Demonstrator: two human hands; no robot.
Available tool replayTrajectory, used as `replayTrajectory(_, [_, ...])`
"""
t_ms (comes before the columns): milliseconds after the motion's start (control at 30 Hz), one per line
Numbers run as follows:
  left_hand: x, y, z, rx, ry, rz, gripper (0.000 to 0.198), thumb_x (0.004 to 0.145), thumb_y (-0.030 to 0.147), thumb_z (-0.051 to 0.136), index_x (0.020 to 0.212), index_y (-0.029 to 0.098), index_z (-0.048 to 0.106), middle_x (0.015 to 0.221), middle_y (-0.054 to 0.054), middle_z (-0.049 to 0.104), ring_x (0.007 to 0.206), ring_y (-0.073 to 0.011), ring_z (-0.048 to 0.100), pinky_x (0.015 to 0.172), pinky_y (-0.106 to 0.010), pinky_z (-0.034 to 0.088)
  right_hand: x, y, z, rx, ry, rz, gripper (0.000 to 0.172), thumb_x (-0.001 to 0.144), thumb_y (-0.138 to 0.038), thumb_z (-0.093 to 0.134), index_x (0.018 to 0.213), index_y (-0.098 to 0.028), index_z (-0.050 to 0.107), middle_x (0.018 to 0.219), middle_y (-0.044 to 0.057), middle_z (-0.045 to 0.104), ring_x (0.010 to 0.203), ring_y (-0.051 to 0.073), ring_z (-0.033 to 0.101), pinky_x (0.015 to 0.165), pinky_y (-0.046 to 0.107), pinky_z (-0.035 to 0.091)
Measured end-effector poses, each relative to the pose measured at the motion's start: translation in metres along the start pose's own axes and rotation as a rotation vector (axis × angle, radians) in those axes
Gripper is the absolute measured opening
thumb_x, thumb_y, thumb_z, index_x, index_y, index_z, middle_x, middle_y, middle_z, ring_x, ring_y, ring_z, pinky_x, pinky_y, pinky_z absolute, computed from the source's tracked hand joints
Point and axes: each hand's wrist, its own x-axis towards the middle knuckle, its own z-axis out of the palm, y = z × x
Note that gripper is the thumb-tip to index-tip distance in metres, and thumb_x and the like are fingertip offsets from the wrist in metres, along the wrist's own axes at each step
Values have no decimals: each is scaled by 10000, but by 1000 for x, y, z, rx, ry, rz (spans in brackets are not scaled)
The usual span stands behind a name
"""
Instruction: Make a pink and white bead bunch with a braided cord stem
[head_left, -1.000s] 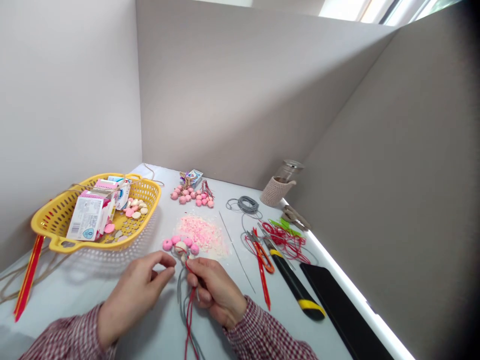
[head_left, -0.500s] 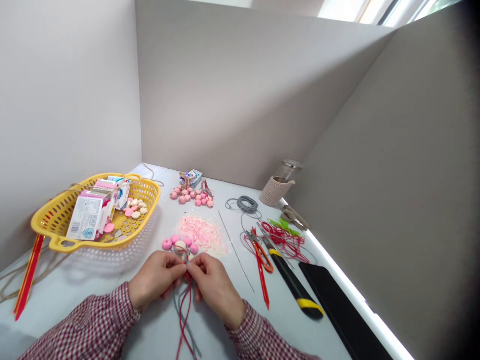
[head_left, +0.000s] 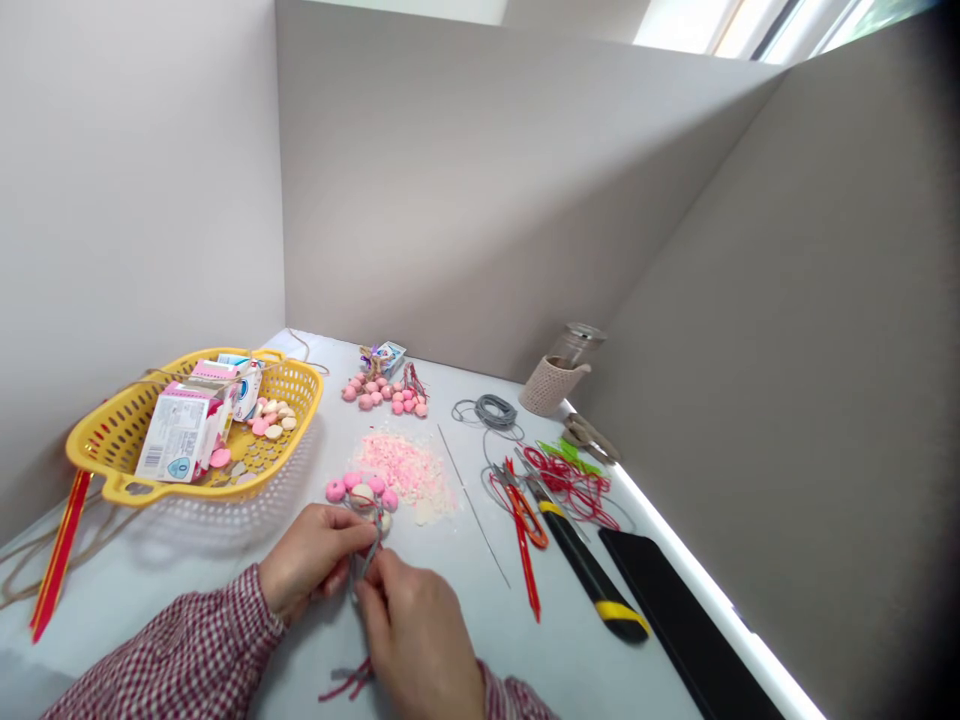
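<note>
Pink and cream beads or balls [head_left: 390, 500] are clustered on the table just beyond my fingertips, with red and grey cords coming from them. Close to the cluster, my left hand [head_left: 319, 555] pinches these cords between thumb and forefinger. My right hand [head_left: 424, 630] is lower and nearer to me, its fingers closed round the same cords. A stretch of grey cord [head_left: 364, 567] shows between the two hands. Loose ends of red and grey cord [head_left: 346, 684] poke out to the left below my right hand. The right fingertips are partly hidden.
A yellow basket [head_left: 120, 488] holds boxes and pink and cream pieces. Pink and white shavings [head_left: 401, 470] lie behind the beads. A long needle [head_left: 472, 505], orange-handled scissors [head_left: 529, 520], a black-and-yellow cutter [head_left: 589, 575] and red cord [head_left: 570, 480] lie to the right.
My right hand has moved down towards me along the cords and turned, its back now upward. The cord ends have swung left. My left hand stays nearly in place.
</note>
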Motion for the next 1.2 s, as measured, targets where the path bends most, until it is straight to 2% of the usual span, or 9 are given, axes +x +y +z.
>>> replayTrajectory(133, [3, -1, -3, -92, -70, -19, 393, 554, 541, 613, 569, 157, 530, 252, 99, 335, 245, -18, 170, 304, -189, 57, -17, 5, 22, -162, -46, -300, 129, 791, -172, 532, 727, -187, 643, 571, 71, 635, 417, 150, 493, 414, 283, 181])
replayTrajectory(267, [4, -3, -4, -120, -57, -40, 404, 532, 548, 632, 527, 179, 467, 235, 104, 309, 239, -16, 174, 304, -180, 52, -26, 5, 8, 4, -123, -557, 238, 844, -286, 512, 657, -232, 649, 525, 14, 598, 405, 112, 463, 383, 250, 227])
replayTrajectory(400, [0, -6, -6, -159, -104, -42, 415, 526, 549, 648, 566, 167, 491, 253, 105, 337, 239, -12, 185, 306, -176, 64, -11, 3, -18, 304, 154, -66, 197, 842, -275, 485, 729, -201, 628, 677, 42, 635, 579, 147, 552, 553, 261, 389])
replayTrajectory(567, [-3, -8, -7, -204, -160, -28, 386, 550, 511, 654, 584, 160, 496, 276, 113, 326, 252, -12, 188, 310, -182, 81, 12, 7, -15, 784, -189, 329, 184, 806, -307, 486, 833, -148, 574, 483, -34, 525, 331, 72, 400, 365, 203, 275])
replayTrajectory(633, [-4, -8, -7, -199, -168, -13, 349, 550, 462, 652, 619, 155, 499, 336, 103, 388, 265, -11, 220, 311, -182, 99, 17, 9, -9, 874, -287, 371, 192, 808, -310, 474, 809, -141, 564, 446, -60, 473, 295, 52, 346, 337, 191, 206])
replayTrajectory(767, [-4, -8, -6, -80, -101, 33, 287, 556, 330, 597, 759, 162, 484, 527, 73, 527, 306, -25, 319, 315, -173, 158, 21, 10, -5, 798, -203, 374, 125, 751, -218, 542, 646, -154, 520, 447, -82, 398, 330, 31, 302, 352, 196, 180])
replayTrajectory(933, [-5, -7, -6, 307, 36, 176, 112, 669, 229, 457, 759, 176, 499, 450, 81, 465, 327, -80, 393, 369, -196, 253, 25, 6, -9, 833, -322, 435, 157, 755, -137, 466, 606, -184, 447, 415, -103, 323, 309, 33, 228, 349, 211, 134])
replayTrajectory(1067, [-16, 0, -9, 741, 199, 340, 145, 727, 205, 455, 684, 178, 590, 607, -18, 625, 552, -154, 567, 531, -237, 343, 27, 3, -6, 834, -230, 456, 199, 720, -89, 479, 564, -186, 401, 393, -100, 354, 308, 24, 244, 358, 203, 135])
replayTrajectory(1200, [-29, 5, -5, 914, 315, 370, 169, 762, 200, 457, 683, 187, 606, 693, -52, 666, 657, -181, 590, 601, -255, 343, 28, 3, -1, 903, -219, 466, 192, 715, -82, 469, 562, -183, 414, 375, -82, 431, 281, 21, 259, 336, 199, 134])
